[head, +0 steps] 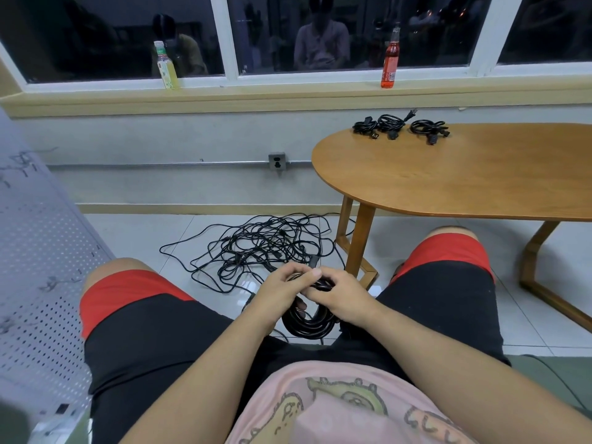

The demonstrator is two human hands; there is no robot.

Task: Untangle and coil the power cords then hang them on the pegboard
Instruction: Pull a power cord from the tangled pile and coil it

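A black coiled power cord (309, 325) hangs between my knees. My left hand (282, 290) grips its top from the left, and my right hand (344, 298) grips it from the right, fingers curled over the loops. A tangled heap of black cords (259, 248) lies on the tiled floor just beyond my hands. Three coiled cords (400, 126) sit at the far edge of the wooden table (464, 177). The white pegboard (41, 267) stands at my left.
Two bottles stand on the window sill, a yellow one (166, 67) and a red one (390, 60). A wall outlet (277, 161) sits low on the wall. The table's wooden legs (358, 248) stand close to the right of the heap.
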